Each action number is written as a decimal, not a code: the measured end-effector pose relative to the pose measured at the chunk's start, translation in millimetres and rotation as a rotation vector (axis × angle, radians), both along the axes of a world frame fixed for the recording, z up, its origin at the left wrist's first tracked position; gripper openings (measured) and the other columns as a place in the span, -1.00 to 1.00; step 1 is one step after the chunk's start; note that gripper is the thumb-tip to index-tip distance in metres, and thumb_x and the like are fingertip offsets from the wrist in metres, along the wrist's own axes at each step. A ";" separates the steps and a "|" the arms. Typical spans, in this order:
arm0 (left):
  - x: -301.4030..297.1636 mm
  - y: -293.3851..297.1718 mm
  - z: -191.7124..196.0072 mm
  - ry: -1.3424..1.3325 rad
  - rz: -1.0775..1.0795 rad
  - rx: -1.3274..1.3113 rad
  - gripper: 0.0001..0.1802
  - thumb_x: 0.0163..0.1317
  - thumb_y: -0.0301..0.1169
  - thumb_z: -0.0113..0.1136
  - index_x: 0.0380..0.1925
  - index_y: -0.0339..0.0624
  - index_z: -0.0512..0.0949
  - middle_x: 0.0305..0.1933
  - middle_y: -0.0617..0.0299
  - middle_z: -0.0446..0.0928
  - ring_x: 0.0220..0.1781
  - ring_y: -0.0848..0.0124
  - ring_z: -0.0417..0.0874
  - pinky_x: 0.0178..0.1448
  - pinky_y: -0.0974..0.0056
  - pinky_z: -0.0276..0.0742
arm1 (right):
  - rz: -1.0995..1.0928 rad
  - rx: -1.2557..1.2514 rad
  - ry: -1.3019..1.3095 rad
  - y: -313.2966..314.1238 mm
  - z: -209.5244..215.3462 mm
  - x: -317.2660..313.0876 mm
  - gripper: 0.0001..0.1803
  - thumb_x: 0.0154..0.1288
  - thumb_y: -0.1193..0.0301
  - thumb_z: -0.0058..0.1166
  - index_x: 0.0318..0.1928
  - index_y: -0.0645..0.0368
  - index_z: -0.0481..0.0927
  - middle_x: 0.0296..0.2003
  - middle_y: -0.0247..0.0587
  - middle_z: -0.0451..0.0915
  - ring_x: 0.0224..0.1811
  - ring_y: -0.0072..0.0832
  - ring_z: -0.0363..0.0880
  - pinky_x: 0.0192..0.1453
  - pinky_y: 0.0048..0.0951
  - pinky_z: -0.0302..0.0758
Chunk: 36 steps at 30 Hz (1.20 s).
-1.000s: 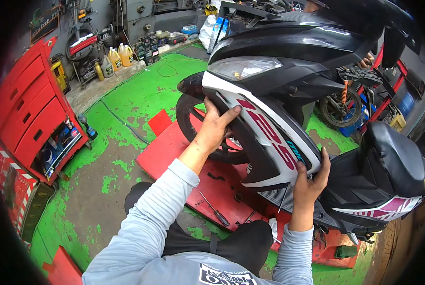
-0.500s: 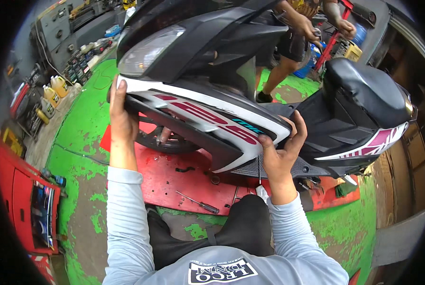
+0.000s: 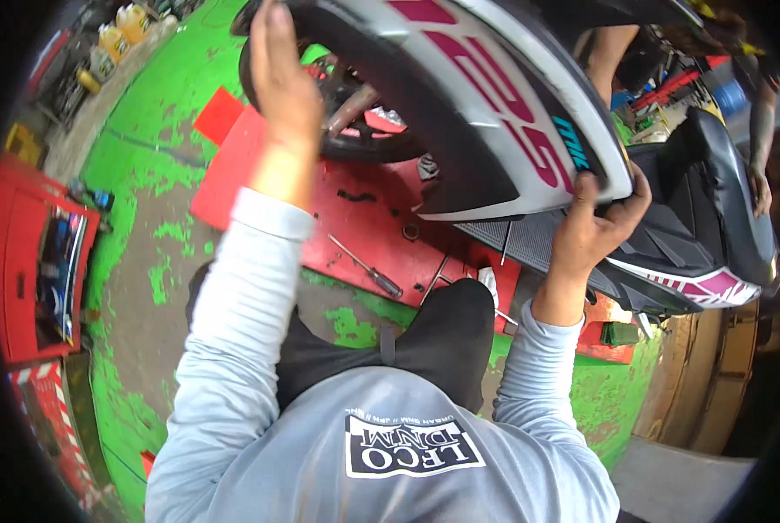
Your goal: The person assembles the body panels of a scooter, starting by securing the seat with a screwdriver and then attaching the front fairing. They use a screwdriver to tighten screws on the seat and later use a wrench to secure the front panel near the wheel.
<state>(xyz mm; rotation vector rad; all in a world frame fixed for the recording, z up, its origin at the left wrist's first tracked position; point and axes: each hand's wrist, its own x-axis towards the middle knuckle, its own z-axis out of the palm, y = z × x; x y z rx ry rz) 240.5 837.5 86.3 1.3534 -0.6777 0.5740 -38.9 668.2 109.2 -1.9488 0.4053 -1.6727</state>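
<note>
Long scooter panel, a hand at each end

So the white-and-black curved plastic panel with dark pink markings is tilted at the front of a black scooter, above a low red metal platform. The left hand is up along its front edge, probably steadying that end; it's blurred, so I can't tell if that grip is closed. The right hand is clamped on the rear corner, thumb outside, fingers round the edge. My guess: held at one end only, a piece this long would swing.

Around it, left to right: a red metal tool cabinet well apart, then a dark-handled screwdriver lying on the platform, seemingly placed for easy reach. The black-tyred front wheel is partly hidden by the panel. A thin metal rod pokes out just below the panel's lower edge and might snag it. Far right, another person's bare arm hangs beside the black padded seat.
</note>
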 end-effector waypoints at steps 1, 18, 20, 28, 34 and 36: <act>-30.8 -10.6 -16.3 -0.080 0.130 -0.018 -0.49 0.59 -0.10 -0.10 0.22 -0.34 0.41 0.18 0.04 0.48 0.15 0.24 0.51 0.33 0.16 0.39 | 0.016 0.004 -0.009 -3.5 -2.9 -3.2 -0.34 0.27 0.39 0.42 0.21 0.37 0.31 0.09 -0.05 0.48 0.16 -0.36 0.51 0.31 -0.37 0.41; -124.2 -43.1 -208.0 0.148 -0.652 0.658 -0.45 0.25 -0.31 0.31 0.24 -0.21 0.48 -0.03 -0.15 0.66 0.02 -0.13 0.66 0.10 -0.05 0.57 | -0.010 0.075 0.080 0.1 6.2 -8.6 -0.30 0.26 0.41 0.44 0.25 0.35 0.28 0.11 -0.05 0.48 0.17 -0.37 0.51 0.32 -0.38 0.39; -123.9 -44.6 -206.6 0.152 -0.633 0.641 -0.43 0.26 -0.31 0.30 0.26 -0.19 0.46 -0.06 -0.14 0.66 0.01 -0.13 0.67 0.09 -0.05 0.58 | -0.025 0.030 0.088 -3.4 5.0 -8.3 -0.30 0.25 0.42 0.44 0.25 0.34 0.28 0.12 -0.04 0.47 0.19 -0.36 0.49 0.34 -0.37 0.38; -116.9 -51.9 -203.6 0.290 -0.742 0.705 -0.33 0.32 -0.23 0.27 0.37 -0.21 0.32 0.22 -0.21 0.52 0.27 -0.10 0.56 0.28 -0.01 0.51 | -0.100 -0.223 0.238 3.8 1.9 -2.7 -0.12 0.29 0.54 0.33 0.52 0.20 0.11 0.34 -0.01 0.34 0.36 -0.25 0.38 0.49 -0.24 0.24; -104.8 -62.3 -228.8 0.043 -0.701 0.742 -0.50 0.24 -0.29 0.37 0.09 -0.30 0.45 0.07 -0.16 0.53 0.15 -0.09 0.58 0.21 0.05 0.51 | -0.219 -0.315 0.102 14.1 1.5 9.4 -0.11 0.04 0.54 0.48 0.42 0.11 0.36 0.33 0.26 0.25 0.41 0.08 0.30 0.38 -0.08 0.38; -107.1 -60.3 -223.1 0.150 -0.785 0.789 -0.40 0.23 -0.26 0.38 0.18 -0.32 0.40 0.16 -0.19 0.48 0.24 -0.09 0.51 0.31 0.04 0.45 | -0.187 -0.280 0.087 10.0 -3.0 5.3 -0.15 0.05 0.51 0.49 0.39 0.04 0.41 0.33 0.25 0.25 0.40 0.10 0.32 0.40 -0.07 0.37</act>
